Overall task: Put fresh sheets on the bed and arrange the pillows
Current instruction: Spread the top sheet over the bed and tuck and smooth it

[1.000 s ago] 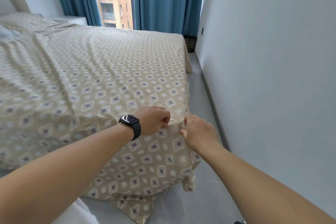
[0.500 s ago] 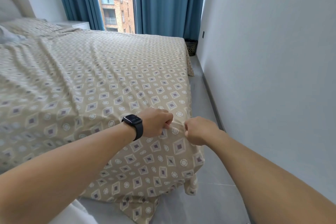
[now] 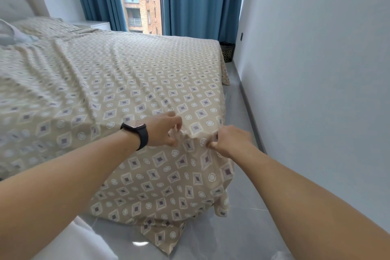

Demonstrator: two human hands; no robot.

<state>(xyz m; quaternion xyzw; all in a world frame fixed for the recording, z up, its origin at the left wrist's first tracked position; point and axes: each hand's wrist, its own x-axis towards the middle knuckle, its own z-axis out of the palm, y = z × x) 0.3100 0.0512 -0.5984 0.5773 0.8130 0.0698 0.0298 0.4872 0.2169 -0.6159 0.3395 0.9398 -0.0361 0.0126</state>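
A beige sheet (image 3: 135,82) with a diamond and circle print covers the whole bed and hangs over its near corner to the floor. My left hand (image 3: 163,132), a black watch on its wrist, pinches a fold of the sheet at that corner. My right hand (image 3: 229,140) grips the sheet just to the right, at the bed's edge. A small ridge of cloth is bunched between the two hands. A pillow (image 3: 42,25) in the same print lies at the head of the bed, far left.
A grey wall (image 3: 316,69) runs close along the bed's right side, leaving a narrow strip of grey floor (image 3: 242,228). Blue curtains (image 3: 200,0) frame a window at the far end. A dark patterned basket (image 3: 227,51) stands in the far corner. White cloth (image 3: 80,243) lies by my feet.
Both hands have closed tighter on the sheet at the corner and drawn it up into a ridge. My view has shifted slightly toward the bed.
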